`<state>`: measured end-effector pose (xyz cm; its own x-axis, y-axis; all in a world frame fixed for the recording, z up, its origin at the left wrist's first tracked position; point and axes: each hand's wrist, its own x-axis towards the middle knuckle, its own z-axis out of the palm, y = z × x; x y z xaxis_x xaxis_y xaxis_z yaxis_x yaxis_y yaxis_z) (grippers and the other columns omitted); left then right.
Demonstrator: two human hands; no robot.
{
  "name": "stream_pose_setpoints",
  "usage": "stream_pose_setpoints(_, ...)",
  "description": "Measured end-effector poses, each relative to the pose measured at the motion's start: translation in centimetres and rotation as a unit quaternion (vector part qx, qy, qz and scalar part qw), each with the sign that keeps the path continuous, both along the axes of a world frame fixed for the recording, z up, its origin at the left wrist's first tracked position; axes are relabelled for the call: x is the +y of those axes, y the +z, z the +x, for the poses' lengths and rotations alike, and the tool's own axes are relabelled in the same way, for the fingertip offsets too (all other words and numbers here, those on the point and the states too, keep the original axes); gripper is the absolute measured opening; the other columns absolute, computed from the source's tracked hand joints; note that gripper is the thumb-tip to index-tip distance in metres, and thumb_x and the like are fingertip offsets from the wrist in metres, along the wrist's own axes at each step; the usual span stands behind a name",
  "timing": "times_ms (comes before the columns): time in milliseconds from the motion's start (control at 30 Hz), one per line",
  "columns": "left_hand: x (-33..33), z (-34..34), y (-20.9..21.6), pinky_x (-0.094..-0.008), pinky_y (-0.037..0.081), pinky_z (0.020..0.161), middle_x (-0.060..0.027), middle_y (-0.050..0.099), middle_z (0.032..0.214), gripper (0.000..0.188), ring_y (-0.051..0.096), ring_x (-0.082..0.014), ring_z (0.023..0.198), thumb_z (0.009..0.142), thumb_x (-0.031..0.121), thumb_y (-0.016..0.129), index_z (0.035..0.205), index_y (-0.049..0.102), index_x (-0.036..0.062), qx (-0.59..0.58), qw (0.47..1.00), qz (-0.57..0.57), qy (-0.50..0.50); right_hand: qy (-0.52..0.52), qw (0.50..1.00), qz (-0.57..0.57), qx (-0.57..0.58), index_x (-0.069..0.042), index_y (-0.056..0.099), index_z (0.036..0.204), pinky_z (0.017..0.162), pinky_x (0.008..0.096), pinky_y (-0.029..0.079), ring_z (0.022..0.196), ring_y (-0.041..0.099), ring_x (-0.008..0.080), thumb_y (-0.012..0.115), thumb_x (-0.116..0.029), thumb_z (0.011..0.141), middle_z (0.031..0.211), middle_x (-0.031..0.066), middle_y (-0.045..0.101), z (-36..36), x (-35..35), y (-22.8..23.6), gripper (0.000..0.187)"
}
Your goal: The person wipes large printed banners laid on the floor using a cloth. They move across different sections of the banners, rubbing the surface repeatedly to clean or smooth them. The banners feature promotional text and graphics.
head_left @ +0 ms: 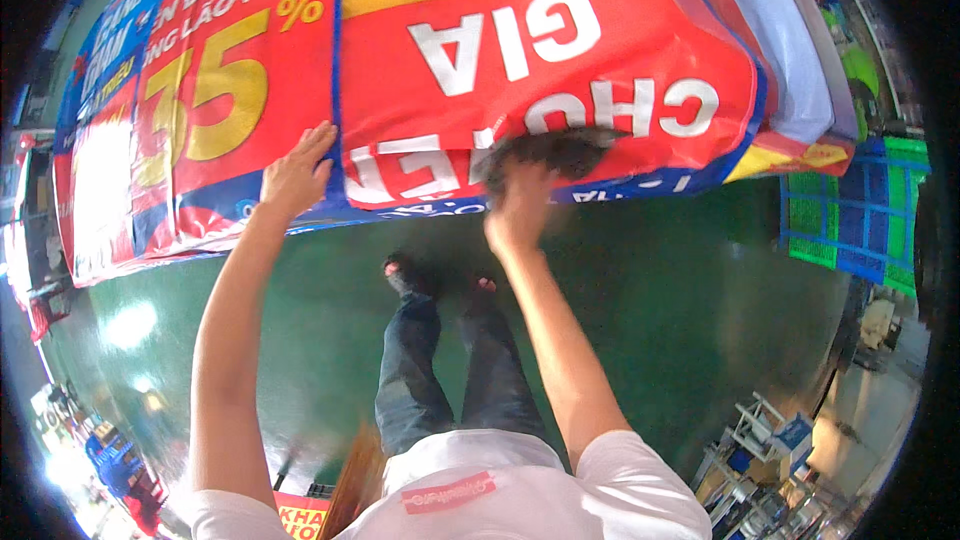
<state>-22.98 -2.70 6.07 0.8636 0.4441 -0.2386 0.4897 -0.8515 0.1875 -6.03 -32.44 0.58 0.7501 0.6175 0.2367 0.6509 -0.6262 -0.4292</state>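
A glossy printed banner sheet (640, 50) in red, blue and yellow is draped over a wide, raised block in front of me. My left hand (296, 172) rests on its near edge, fingers stretched out, with nothing in it. To the right, my right hand (522, 202) grips a dark, crumpled cloth (555, 152) and presses it on the banner near the front edge. Motion smears that hand and the cloth, so single fingers do not show. What lies under the banner is hidden.
Pale blue-grey fabric (780, 30) shows beyond the banner's right side. A green and blue checked sheet (855, 210) lies at the right. White stools or racks (765, 430) stand at lower right. Blue and red goods (120, 465) are at lower left. I stand on a shiny green floor (650, 310).
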Motion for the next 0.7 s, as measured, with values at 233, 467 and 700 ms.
stream_pose_setpoints(233,0.4,-2.5,1.5,-0.0433,0.039,0.106,-0.0105,0.054,0.136,0.039,0.05,-0.0269,0.127,0.085,0.018,0.06,0.123,0.061,0.0106,-0.19,0.965,-0.177,0.031,0.005,0.825,0.345,0.448,0.005,0.05,0.126,0.083,0.0365,0.05,0.088,0.065,0.0213,0.046,-0.026,0.095,0.104,0.0097,0.068,-2.5,9.1,8.2,0.044)
stream_pose_setpoints(467,4.4,-17.6,1.5,-0.057,0.03,0.109,-0.0097,0.052,0.133,0.035,0.04,-0.0316,0.134,0.081,0.003,0.059,0.114,0.063,0.0138,-0.256,0.96,-0.068,0.091,0.313,0.779,0.232,0.492,-0.004,0.053,0.132,0.104,0.0353,0.038,0.12,0.051,0.0214,0.052,-0.034,0.097,0.131,0.0101,0.056,-5.3,26.8,18.6,0.046)
stream_pose_setpoints(700,15.2,-27.6,1.4,-0.0503,0.033,0.108,-0.0123,0.055,0.131,0.03,0.044,-0.0338,0.131,0.084,0.001,0.056,0.112,0.064,0.0083,-0.266,0.934,0.04,0.233,0.421,0.886,-0.151,0.125,-0.012,0.062,0.123,0.112,0.0538,0.026,0.136,0.038,0.0324,0.065,-0.019,0.087,0.142,0.0116,0.048,-7.3,32.7,14.9,0.037)
